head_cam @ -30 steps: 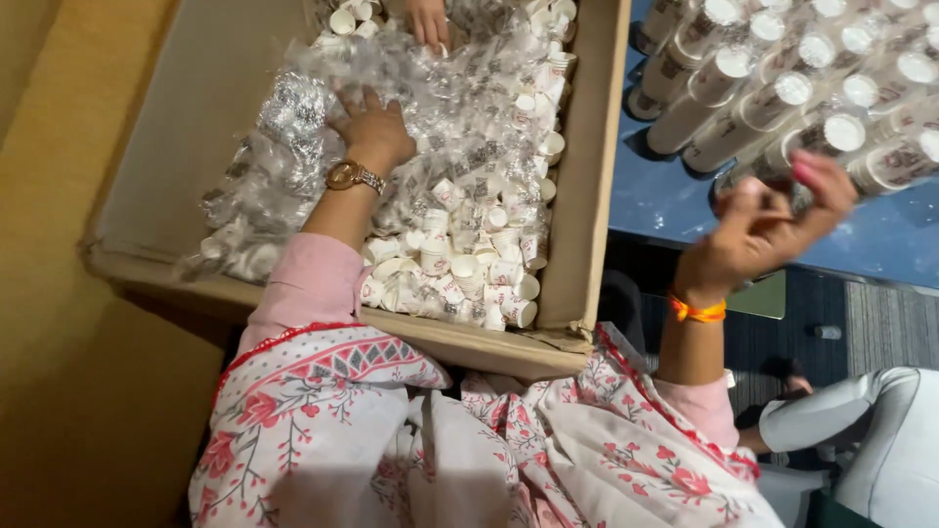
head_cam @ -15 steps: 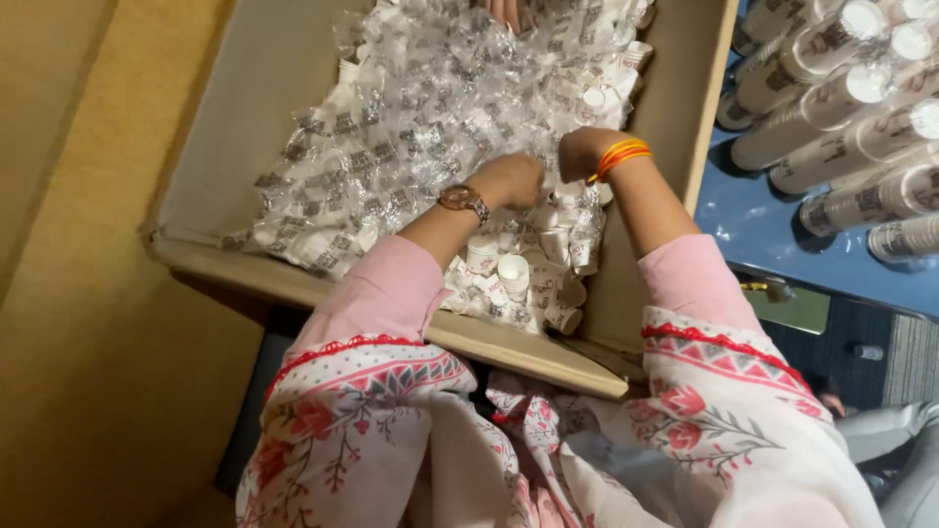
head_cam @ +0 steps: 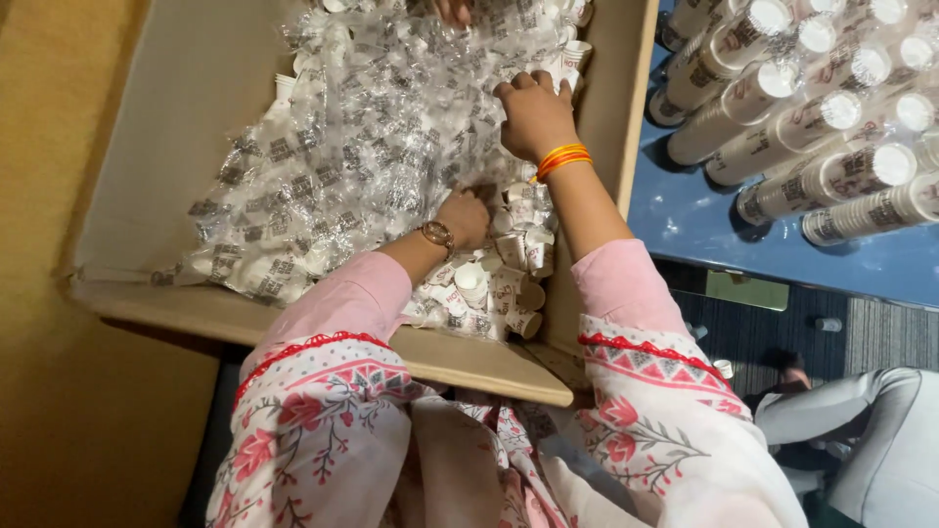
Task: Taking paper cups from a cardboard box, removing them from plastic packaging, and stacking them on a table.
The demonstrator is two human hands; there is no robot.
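A large cardboard box [head_cam: 166, 147] holds a clear printed plastic liner [head_cam: 372, 127] and many small white paper cups [head_cam: 509, 264]. My left hand [head_cam: 468, 217], with a wristwatch, is closed around a fold of the liner beside the loose cups. Farther in, my right hand [head_cam: 533, 112], with orange bangles on the wrist, presses down among the cups near the box's right wall. What its fingers hold is hidden.
Stacks of sleeved paper cups [head_cam: 812, 108] lie on a blue table [head_cam: 704, 225] to the right. Another person's fingers [head_cam: 452, 10] show at the box's far end. A seated person's leg [head_cam: 861, 420] is at the lower right.
My right hand has come from the blue table into the box and reached farther in. My left hand shifted toward the loose cups and closed on the liner.
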